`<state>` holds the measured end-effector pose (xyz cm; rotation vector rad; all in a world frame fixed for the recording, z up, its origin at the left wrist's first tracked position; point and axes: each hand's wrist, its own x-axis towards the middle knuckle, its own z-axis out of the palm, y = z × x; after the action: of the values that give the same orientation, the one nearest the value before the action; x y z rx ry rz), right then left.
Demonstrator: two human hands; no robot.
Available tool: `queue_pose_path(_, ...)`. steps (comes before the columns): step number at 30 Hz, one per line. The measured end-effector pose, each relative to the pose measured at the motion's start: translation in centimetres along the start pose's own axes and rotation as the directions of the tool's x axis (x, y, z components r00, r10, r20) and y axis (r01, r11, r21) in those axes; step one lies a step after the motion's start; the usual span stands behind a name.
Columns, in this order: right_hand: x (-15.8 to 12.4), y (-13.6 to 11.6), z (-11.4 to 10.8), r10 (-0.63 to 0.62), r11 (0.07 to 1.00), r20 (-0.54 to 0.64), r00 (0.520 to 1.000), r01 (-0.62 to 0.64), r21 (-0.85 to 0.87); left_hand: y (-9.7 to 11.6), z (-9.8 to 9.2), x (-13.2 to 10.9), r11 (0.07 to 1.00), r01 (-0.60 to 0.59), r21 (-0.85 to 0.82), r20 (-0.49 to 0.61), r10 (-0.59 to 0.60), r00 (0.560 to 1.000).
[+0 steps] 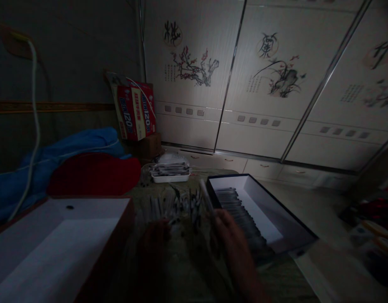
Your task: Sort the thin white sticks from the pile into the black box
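The room is dim. My right hand (229, 229) is closed round a thin white pen-like stick (206, 197) that points up and away, just left of a black-edged white box (295, 227) with a row of dark sticks (241, 216) laid along its left side. My left hand (154, 237) is low and dark beside a loose heap of similar sticks (176, 204) on the table; its fingers are too dark to read.
A large white box lid with a red-brown rim (54, 248) lies at the left. A small white tray of sticks (170, 171) sits behind the heap. Blue cloth (70, 147), a red round item (95, 173), a red carton (135, 110) and painted wardrobe doors (260, 84) stand behind.
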<state>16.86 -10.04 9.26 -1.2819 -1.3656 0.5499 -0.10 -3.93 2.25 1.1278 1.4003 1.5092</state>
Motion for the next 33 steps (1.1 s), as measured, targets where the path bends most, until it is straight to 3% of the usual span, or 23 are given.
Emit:
queue_pose_path(3, 2.1, -0.9, -5.6, -0.016, 0.994, 0.049, 0.999, 0.021, -0.106, -0.1, 0.0, -0.2, 0.997, -0.016, 0.077, -0.029, 0.018, 0.999)
queue_pose_path(7, 5.1, 3.0, -13.1, -0.071, 0.911, 0.139, 0.988, 0.121, -0.394, 0.3, 0.0, -0.3, 0.99, 0.008, 0.14, -0.029, -0.004, 1.0)
queue_pose_path(9, 6.2, 5.4, -16.0, 0.007, 0.85, 0.235, 0.972, 0.118, -0.513, 0.4, -0.2, -0.2, 0.987, 0.013, 0.16, -0.029, -0.008, 1.0)
queue_pose_path(11, 6.7, 7.1, -17.6, 0.151, 0.809, 0.36, 0.921, 0.095, -0.581, 0.6, -0.3, -0.2, 0.987, 0.008, 0.158, -0.033, -0.003, 0.999)
queue_pose_path(15, 6.3, 8.1, -17.3, 0.324, 0.819, 0.518, 0.792, 0.04, -0.573, 0.5, -0.4, -0.1, 0.992, -0.013, 0.125, -0.061, 0.02, 0.998)
queue_pose_path(20, 5.5, 7.1, -14.6, 0.373, 0.846, 0.621, 0.689, 0.022, -0.532, -0.1, -0.4, 0.0, 0.992, 0.009, 0.122, -0.069, 0.0, 0.998)
queue_pose_path(23, 5.4, 6.5, -13.9, 0.376, 0.858, 0.655, 0.655, 0.021, -0.514, -0.3, -0.4, 0.2, 0.992, 0.0, 0.123, -0.087, 0.011, 0.996)
queue_pose_path(29, 5.7, 6.5, -14.6, 0.346, 0.861, 0.633, 0.692, 0.033, -0.507, -0.3, -0.7, 0.4, 0.986, -0.02, 0.163, -0.093, 0.036, 0.995)
queue_pose_path(33, 6.2, 5.6, -14.5, 0.287, 0.854, 0.541, 0.791, 0.045, -0.519, -0.1, -0.7, 0.3, 0.992, -0.005, 0.126, -0.087, 0.016, 0.996)
